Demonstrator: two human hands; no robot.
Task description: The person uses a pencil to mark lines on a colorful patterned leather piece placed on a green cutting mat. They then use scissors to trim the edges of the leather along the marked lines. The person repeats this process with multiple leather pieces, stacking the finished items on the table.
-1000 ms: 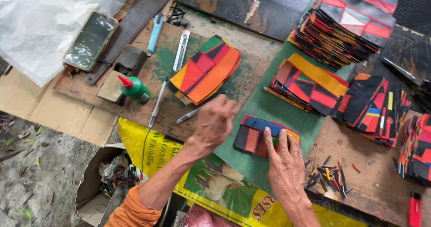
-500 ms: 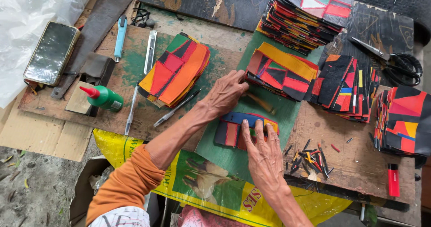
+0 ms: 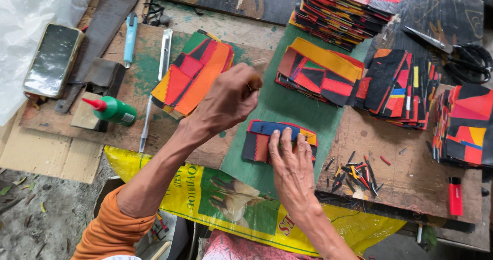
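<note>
Left hand (image 3: 226, 101) drawn back from far stack, raised w/ fingers closed on small brownish item, right hand (image 3: 290, 167) pressed flat, fingers apart, on patchwork piece (image 3: 262, 142), green mat (image 3: 287, 108) beneath.

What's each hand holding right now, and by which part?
Left hand: fingers pinched shut on something small; what it is cannot be told. Right hand: grips nothing, fingertips pressing flat on the patchwork piece near its middle.
</note>
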